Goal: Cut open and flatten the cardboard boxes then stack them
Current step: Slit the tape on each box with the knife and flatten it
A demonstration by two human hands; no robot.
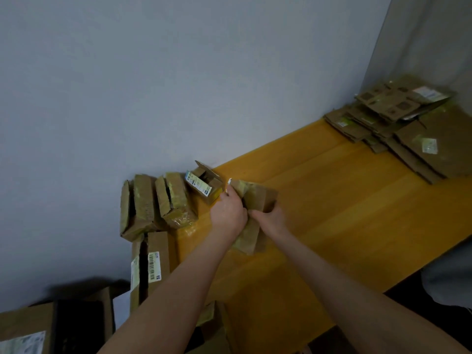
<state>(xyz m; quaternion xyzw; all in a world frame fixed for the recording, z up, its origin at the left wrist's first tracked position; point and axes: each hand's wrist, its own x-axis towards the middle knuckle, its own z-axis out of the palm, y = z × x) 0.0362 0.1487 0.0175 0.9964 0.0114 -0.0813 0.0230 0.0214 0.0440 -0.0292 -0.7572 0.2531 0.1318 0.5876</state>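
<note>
Cardboard box (256, 198) over the middle of the yellow table (344, 226), partly collapsed, one flap trailing toward the table's near edge. Left hand (228, 213) clenched round its left side, fingertips pinching a raised flap. Right hand (272, 218) gripping its right side, fingers curled under the cardboard. Stack of flattened boxes (413, 129) at the table's far right corner. Small open box (204, 186) with a white label at the table's far left end; taped box (175, 200) and second taped box (139, 208) beside it; long box (153, 267) with a barcode label along the table's left edge
</note>
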